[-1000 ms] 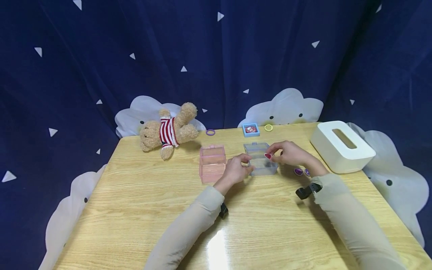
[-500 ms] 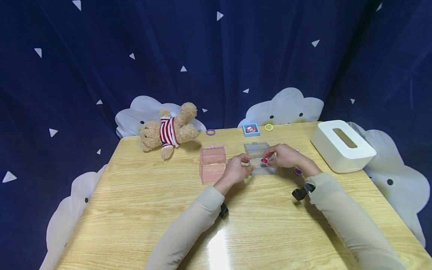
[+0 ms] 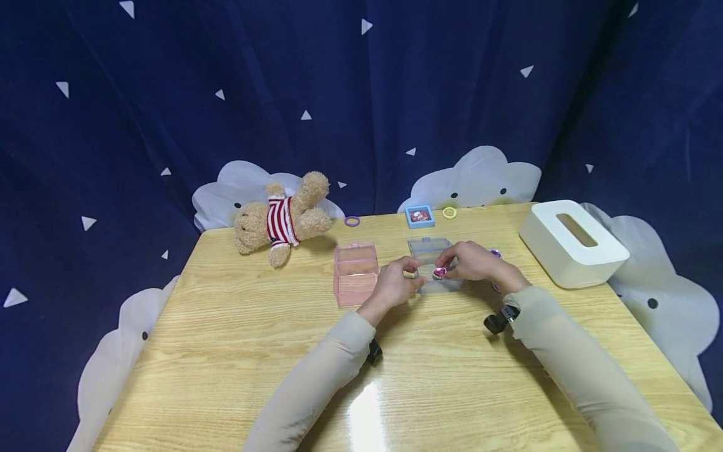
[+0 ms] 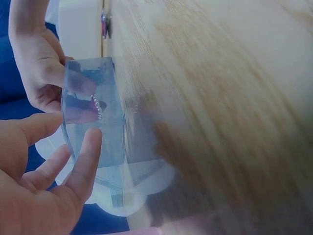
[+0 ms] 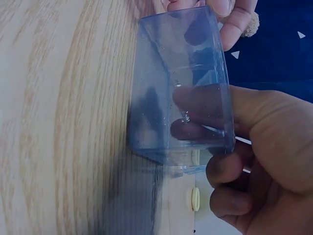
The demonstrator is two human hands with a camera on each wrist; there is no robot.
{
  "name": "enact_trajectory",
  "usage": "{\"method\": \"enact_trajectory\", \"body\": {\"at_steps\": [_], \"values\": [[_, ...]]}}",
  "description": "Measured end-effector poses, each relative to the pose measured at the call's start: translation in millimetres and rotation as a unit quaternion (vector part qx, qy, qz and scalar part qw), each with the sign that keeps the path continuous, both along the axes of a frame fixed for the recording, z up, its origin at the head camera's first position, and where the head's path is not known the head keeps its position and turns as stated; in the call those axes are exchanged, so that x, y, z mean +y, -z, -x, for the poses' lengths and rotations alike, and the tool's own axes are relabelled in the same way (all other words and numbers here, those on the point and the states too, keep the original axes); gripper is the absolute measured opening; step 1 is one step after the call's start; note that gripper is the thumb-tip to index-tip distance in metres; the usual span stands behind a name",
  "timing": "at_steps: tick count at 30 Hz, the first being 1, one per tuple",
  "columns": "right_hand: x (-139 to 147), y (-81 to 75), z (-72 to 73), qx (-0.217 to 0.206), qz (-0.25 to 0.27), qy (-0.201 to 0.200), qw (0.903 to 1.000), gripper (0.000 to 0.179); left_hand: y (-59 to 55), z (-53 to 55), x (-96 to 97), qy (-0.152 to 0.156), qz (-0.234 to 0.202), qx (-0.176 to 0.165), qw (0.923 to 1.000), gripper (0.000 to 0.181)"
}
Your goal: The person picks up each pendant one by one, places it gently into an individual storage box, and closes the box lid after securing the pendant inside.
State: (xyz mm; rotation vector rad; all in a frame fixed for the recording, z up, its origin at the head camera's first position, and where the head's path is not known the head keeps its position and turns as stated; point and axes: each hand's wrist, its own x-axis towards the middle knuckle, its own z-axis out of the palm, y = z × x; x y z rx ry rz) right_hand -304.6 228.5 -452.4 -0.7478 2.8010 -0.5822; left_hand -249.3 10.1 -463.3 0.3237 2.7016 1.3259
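A clear blue lidded box [image 3: 442, 287] stands on the table, its lid tipped back. At its left side my left hand [image 3: 394, 284] steadies it; in the left wrist view, fingertips and thumb touch the box wall [image 4: 110, 147] and rim. My right hand [image 3: 476, 262] reaches over the right rim and pinches a pinkish-red jewel [image 3: 439, 273] with a silver beaded edge. Thumb and fingertip show through the box wall [image 5: 151, 98] in the right wrist view, so the jewel is inside the box. Whether it touches the bottom I cannot tell.
Left of the blue box stands an open pink box [image 3: 356, 282]. Purple jewels [image 3: 496, 253] lie partly hidden behind my right hand. Farther back are a teddy bear [image 3: 282, 220], a purple ring [image 3: 352, 221], a blue square frame [image 3: 420, 216] and a yellow ring [image 3: 449, 213]. A white tissue box [image 3: 573, 245] stands right.
My right hand has moved left and down with the jewel, from above the blue box's right edge into the box. The jewel has turned in the fingers. The left hand has stayed put.
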Motion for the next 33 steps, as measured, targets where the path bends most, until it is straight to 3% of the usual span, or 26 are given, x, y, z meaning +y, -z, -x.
{"method": "enact_trajectory", "body": {"at_steps": [16, 33], "values": [[0.3, -3.8, 1.7, 0.008, -0.027, -0.011, 0.9996, 0.021, -6.0, -1.2, 1.1, 0.000, 0.008, 0.000, 1.0000, 0.037], [27.6, -18.6, -7.3, -0.019, 0.102, 0.055, 0.9931, 0.026, -4.6, -0.8, 0.2, -0.003, 0.009, -0.007, 0.9999, 0.037]]}}
